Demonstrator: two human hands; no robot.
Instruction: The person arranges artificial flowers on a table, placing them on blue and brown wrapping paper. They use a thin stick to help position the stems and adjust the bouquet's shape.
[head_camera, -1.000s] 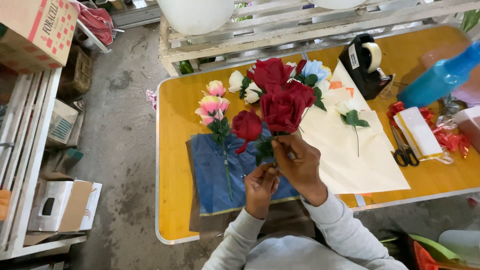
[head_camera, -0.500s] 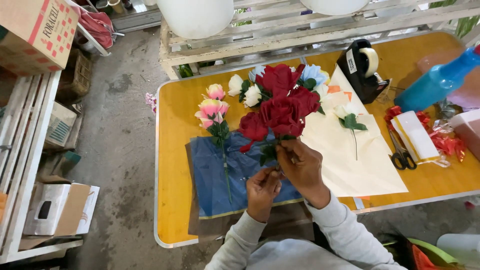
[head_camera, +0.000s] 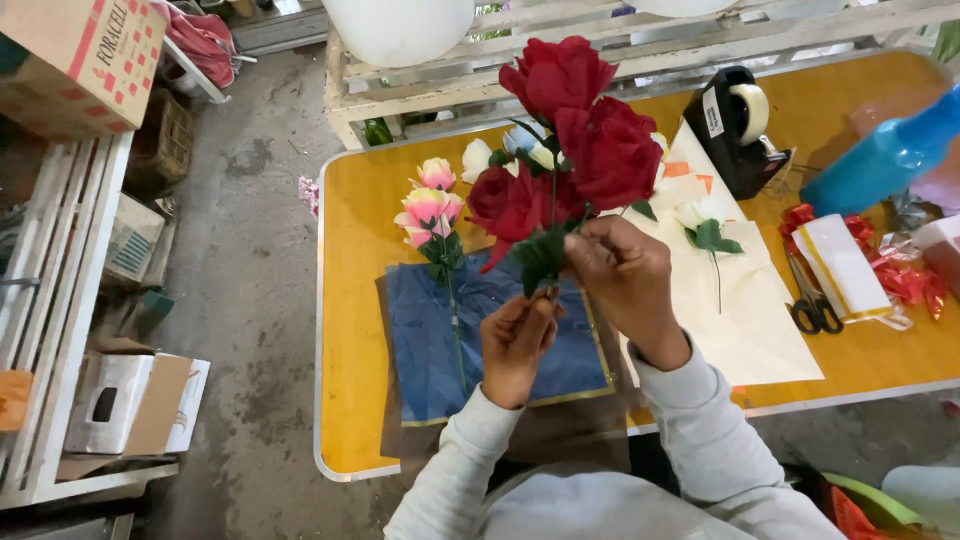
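Both my hands hold a bunch of red artificial roses (head_camera: 573, 130) upright above the yellow table (head_camera: 352, 300). My right hand (head_camera: 625, 275) grips the bunch just under the green leaves. My left hand (head_camera: 515, 345) pinches the lower end of the stems. Below them lies a blue wrapping sheet (head_camera: 500, 350) with a gold edge, and a pink rose stem (head_camera: 432, 215) rests on it. White and pale rose heads (head_camera: 478, 157) lie behind the bunch.
Cream paper (head_camera: 740, 320) with one white rose (head_camera: 700, 225) lies to the right, then scissors (head_camera: 808, 300), a white ribbon roll (head_camera: 845, 265), red ribbon (head_camera: 900, 275), a black tape dispenser (head_camera: 735, 125) and a blue spray bottle (head_camera: 885, 160). Cardboard boxes (head_camera: 80, 60) stand on shelving at left.
The red rose bunch has been lifted from low over the table up toward the camera; both hands rose with it and kept their hold on the stems.
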